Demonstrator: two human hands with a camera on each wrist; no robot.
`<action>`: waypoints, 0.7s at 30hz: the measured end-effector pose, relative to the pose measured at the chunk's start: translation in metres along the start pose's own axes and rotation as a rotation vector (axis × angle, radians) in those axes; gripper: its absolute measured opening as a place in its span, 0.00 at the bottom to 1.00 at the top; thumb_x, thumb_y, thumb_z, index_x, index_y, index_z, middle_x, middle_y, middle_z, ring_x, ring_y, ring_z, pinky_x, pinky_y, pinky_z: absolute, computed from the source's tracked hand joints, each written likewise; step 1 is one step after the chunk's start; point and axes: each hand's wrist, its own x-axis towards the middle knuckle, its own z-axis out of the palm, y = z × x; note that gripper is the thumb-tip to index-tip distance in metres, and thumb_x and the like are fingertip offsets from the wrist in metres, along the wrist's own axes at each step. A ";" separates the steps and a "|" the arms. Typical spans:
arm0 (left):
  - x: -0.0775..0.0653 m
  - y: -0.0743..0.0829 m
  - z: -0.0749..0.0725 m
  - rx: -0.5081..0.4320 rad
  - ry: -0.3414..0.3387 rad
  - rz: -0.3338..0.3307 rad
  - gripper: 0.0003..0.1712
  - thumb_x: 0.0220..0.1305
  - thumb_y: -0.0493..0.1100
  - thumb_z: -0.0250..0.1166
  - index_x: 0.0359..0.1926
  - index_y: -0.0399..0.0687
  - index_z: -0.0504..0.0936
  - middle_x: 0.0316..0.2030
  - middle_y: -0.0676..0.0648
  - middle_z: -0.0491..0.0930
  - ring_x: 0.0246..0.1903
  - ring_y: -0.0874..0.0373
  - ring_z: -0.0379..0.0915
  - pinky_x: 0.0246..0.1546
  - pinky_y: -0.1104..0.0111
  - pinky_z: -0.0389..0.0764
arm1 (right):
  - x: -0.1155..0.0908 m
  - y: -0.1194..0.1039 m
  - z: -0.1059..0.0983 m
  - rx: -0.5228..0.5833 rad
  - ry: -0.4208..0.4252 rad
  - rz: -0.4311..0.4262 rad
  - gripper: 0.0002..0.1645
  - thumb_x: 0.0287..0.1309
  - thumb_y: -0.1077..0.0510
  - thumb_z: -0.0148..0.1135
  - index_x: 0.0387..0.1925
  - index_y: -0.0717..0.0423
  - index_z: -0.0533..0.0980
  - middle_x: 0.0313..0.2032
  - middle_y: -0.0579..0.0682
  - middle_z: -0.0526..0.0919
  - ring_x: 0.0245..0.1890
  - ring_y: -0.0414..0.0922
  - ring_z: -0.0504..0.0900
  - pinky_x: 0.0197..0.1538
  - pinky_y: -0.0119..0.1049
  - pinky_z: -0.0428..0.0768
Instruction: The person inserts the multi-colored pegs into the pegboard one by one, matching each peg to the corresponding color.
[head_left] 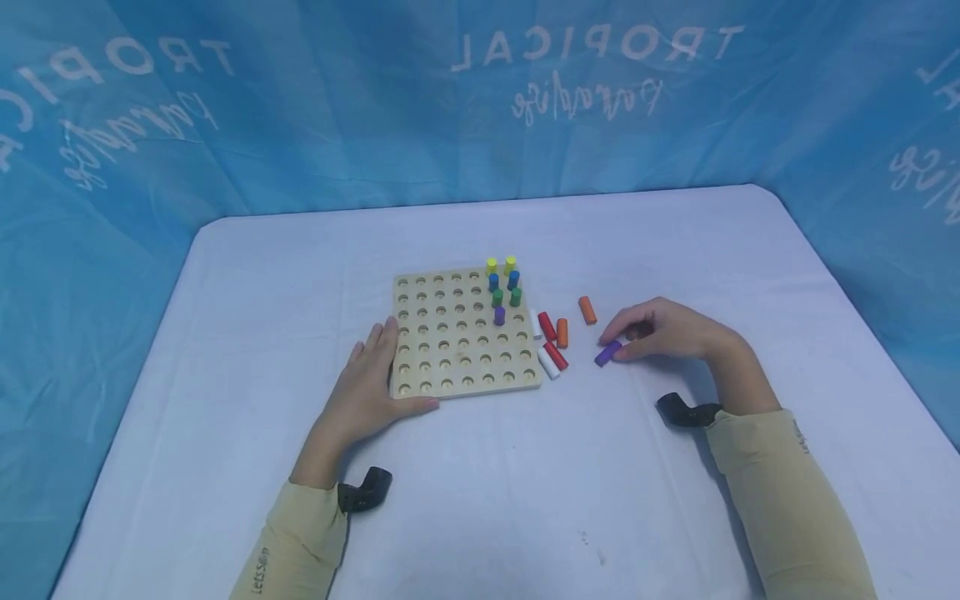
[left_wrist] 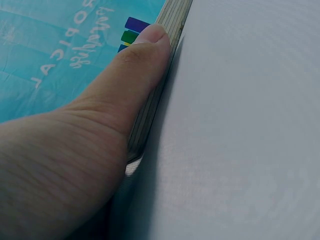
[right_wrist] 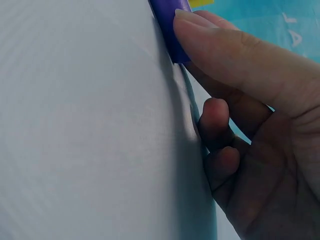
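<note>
A square wooden pegboard (head_left: pixel 453 333) with rows of round holes lies on the table. Yellow, blue and green pegs (head_left: pixel 497 297) stand in pairs at its far right, and a single purple peg (head_left: pixel 499 316) stands just nearer. My left hand (head_left: pixel 365 379) rests at the board's near left corner, fingers straight along the left side and thumb (left_wrist: pixel 142 60) against the front edge. To the right of the board, my right hand (head_left: pixel 667 329) pinches another purple peg (head_left: pixel 608 353) between thumb and index finger, low over the cloth. In the right wrist view, the other fingers (right_wrist: pixel 216 120) curl below it.
Loose pegs lie between the board and my right hand: two red (head_left: pixel 547 326), two white (head_left: pixel 549 362) and two orange (head_left: pixel 587 310). White cloth (head_left: pixel 480 500) covers the table. Blue printed fabric (head_left: pixel 375 108) hangs behind and at both sides.
</note>
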 end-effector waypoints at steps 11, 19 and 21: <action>0.000 -0.001 0.000 0.011 0.004 0.003 0.80 0.41 0.74 0.74 0.79 0.49 0.33 0.80 0.46 0.38 0.80 0.49 0.29 0.80 0.53 0.35 | 0.001 -0.005 0.001 -0.038 -0.032 0.028 0.15 0.59 0.52 0.70 0.49 0.38 0.84 0.51 0.42 0.85 0.53 0.46 0.77 0.53 0.40 0.78; -0.001 0.001 -0.001 0.006 0.003 0.008 0.79 0.42 0.74 0.74 0.79 0.47 0.34 0.80 0.45 0.39 0.80 0.49 0.29 0.80 0.53 0.35 | 0.002 -0.007 -0.001 -0.036 -0.033 -0.026 0.20 0.71 0.58 0.55 0.60 0.40 0.78 0.61 0.47 0.79 0.70 0.54 0.69 0.71 0.61 0.66; -0.001 0.001 -0.002 0.006 0.001 0.008 0.79 0.42 0.73 0.74 0.79 0.47 0.34 0.80 0.45 0.38 0.80 0.49 0.29 0.80 0.53 0.35 | 0.003 -0.009 -0.002 -0.021 -0.028 -0.029 0.20 0.72 0.59 0.53 0.61 0.41 0.78 0.61 0.47 0.78 0.71 0.54 0.67 0.72 0.63 0.63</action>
